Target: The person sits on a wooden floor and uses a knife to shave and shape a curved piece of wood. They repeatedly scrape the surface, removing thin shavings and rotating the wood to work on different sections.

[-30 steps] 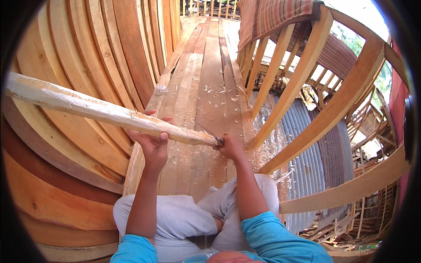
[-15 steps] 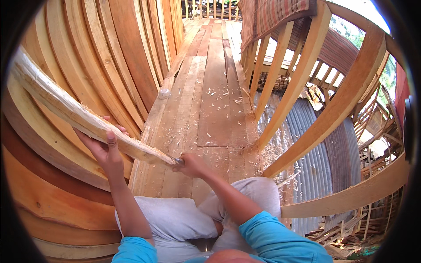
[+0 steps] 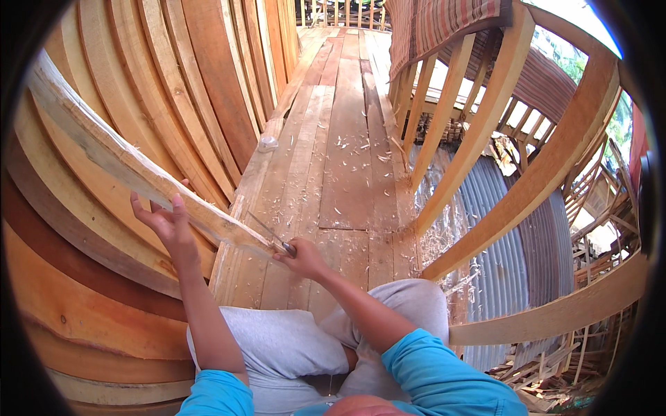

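A long pale length of wood (image 3: 111,149), its upper edge freshly cut and whitish, slants from the upper left down toward my lap. My left hand (image 3: 168,225) is against its lower side, palm up and fingers spread, with one fingertip showing past the upper edge. In my right hand (image 3: 304,259) is a knife (image 3: 287,247), gripped by its handle. Its thin blade points up and left, above the wood's near end and apart from the cut edge. The fingers of my right hand are close to that end; whether they touch it I cannot tell.
Pale shavings (image 3: 345,142) litter the plank floor (image 3: 343,187). Upright boards (image 3: 215,76) form a wall at left. On the right stands a wooden railing (image 3: 479,125) with a striped cloth (image 3: 444,28) over it. Corrugated metal sheets (image 3: 496,236) lie beyond. A small clear object (image 3: 268,143) rests by the wall.
My left hand has loosened, its fingers spreading away from the wood. The knife blade, earlier along the wood's end, has lifted clear and now shows in full.
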Available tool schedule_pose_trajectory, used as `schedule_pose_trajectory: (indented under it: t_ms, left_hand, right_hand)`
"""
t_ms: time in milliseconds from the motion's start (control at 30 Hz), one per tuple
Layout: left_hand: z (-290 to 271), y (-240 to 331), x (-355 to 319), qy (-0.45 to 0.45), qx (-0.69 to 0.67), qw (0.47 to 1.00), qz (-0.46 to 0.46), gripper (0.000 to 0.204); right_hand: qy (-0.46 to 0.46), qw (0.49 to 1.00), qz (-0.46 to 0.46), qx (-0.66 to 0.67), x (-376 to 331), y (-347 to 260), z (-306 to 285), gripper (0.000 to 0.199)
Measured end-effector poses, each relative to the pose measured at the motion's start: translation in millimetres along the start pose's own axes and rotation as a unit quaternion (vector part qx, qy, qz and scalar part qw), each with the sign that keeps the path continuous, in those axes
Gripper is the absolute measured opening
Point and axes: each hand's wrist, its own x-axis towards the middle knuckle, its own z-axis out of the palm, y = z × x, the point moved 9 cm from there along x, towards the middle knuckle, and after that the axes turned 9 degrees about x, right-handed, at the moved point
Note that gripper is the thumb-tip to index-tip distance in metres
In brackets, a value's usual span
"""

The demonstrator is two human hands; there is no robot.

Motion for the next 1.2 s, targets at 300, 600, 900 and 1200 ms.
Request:
schedule_pose_trajectory:
  t_ms: [300,600,900,1200]
  left_hand:
    - [8,-27,-3,-0.151,-0.045,0.985,-0.064,0.076]
    - [-42,52,-4,-0.027,0.139,0.988,0.057,0.038]
    - [83,-20,-126,-0.394,0.146,0.897,-0.138,0.043]
    - [50,4,-101,-0.347,0.261,0.856,-0.281,0.027]
  right_hand:
    - [0.014,1.000,-0.009,0.010,-1,8,-1,0.051]
    - [0.024,0.976,-0.034,0.212,6,0,-11,0.013]
    - [-0.057,0.936,-0.268,0.221,-36,-138,-19,0.027]
    - [-0.287,0.954,0.071,-0.041,-15,-25,-20,0.062]
